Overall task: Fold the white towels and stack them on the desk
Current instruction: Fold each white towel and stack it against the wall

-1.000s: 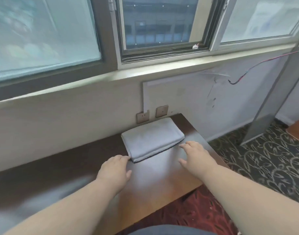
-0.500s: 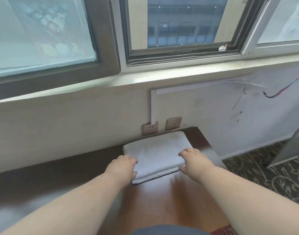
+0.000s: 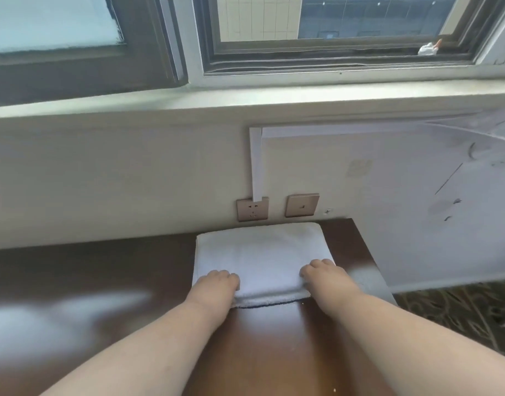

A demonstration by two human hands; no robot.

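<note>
Folded white towel (image 3: 259, 252) lying flat at the far end of the dark wooden desk (image 3: 102, 267), its far edge close against the wall below two wall sockets (image 3: 252, 209). Left hand (image 3: 214, 287) rests on the near-left corner of the towel; right hand (image 3: 325, 277) rests on the near-right corner. The fingers of both hands are curled downward over the near edge, knuckles uppermost, lying close together; whether the fingertips pinch the cloth or only press on it cannot be told, since they are hidden beneath the knuckles. The towel appears to be several layers thick, with a dark seam line visible along the near edge. The step in hand is judged to be squaring and settling the folded towel in its place. To do it well, both hands should act evenly so that the layers do not shear apart, the near edge should stay parallel to the desk front, and the top should be smoothed flat, giving a level base for stacking further towels.
</note>
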